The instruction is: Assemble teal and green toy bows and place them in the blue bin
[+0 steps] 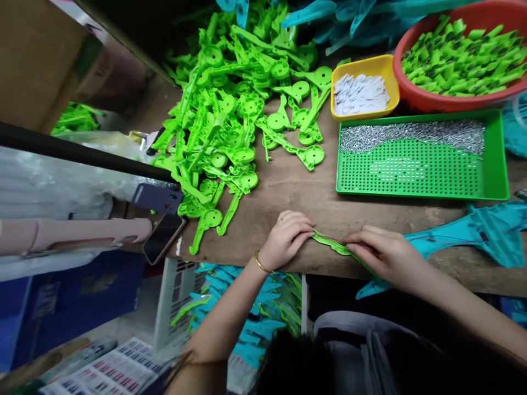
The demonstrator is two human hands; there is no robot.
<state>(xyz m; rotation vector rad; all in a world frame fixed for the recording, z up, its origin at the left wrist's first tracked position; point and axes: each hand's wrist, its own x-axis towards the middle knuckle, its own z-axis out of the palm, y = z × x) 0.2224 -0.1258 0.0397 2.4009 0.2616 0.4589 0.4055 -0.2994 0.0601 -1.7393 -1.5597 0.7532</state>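
Between my two hands, just above the table's front edge, is a long green plastic part (332,243) with a thin dark wire along it. My left hand (290,237) pinches its left end, fingers closed. My right hand (381,253) grips the other end, which its fingers partly hide. Under and beyond my right hand lies a blue plastic part (457,230), with thin wires running over it. Left of my hands spreads a heap of green plastic parts (242,131) with round ends.
A green tray (494,159) holds small silver pieces in a perforated bed. Behind it stand a yellow tray (341,116) of white pieces and a red basin (405,82) of green pieces. A phone (163,238) lies at left; a white crate (164,307) of parts stands below.
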